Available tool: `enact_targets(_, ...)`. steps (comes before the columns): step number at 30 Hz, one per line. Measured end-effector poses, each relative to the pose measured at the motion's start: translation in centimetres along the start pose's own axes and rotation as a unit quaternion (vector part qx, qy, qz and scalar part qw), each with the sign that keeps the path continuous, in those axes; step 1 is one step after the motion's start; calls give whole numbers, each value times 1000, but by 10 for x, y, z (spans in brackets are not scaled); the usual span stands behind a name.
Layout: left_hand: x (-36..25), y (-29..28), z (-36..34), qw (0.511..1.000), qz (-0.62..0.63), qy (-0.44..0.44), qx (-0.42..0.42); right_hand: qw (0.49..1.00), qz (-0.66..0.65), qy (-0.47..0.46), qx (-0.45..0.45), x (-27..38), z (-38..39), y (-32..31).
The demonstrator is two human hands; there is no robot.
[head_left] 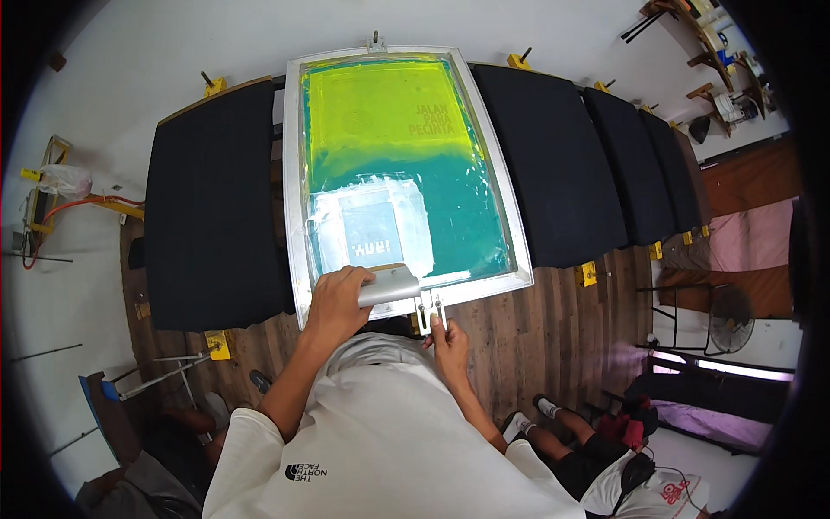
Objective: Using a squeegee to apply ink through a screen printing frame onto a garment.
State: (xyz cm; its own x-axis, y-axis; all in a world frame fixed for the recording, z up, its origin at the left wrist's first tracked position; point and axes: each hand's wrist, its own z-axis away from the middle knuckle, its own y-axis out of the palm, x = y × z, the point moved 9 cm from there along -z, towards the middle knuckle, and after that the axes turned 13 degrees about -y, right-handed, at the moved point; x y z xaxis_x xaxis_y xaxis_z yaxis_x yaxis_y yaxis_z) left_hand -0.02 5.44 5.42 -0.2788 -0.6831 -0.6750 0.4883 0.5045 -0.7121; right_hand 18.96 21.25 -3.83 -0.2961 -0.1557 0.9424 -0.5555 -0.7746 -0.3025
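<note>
A screen-printing screen (484, 216) in a pale metal frame lies in front of me, coated yellow-green at its far half and teal nearer, with a white-smeared stencil area at the lower left. My left hand (340, 298) grips a grey metal squeegee (389, 287) resting along that near left part. My right hand (448, 344) pinches a slotted metal bracket (429, 307) at the middle of the screen's near edge. A small fitting (375, 43) sticks up from the far edge.
Black-covered boards (207, 208) flank the screen, with several yellow clamps (590, 272) along their edges. An orange hose (65, 206) hangs at left. A standing fan (729, 316) is at right. Other people's legs and bodies (635, 484) show at both lower sides, above wooden flooring (519, 346).
</note>
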Motion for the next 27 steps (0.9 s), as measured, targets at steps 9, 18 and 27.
enact_targets(9,-5,-3,3,1000,-14,-1,-21,1000,14,-22,-3,6,-2,-2)
enact_targets(18,-1,3,11,1000,-16,2,-22,1000,19,-19,2,-3,-1,-2)
enact_targets(27,0,5,19,999,-21,14,-39,1000,7,-25,-1,-5,-1,-1)
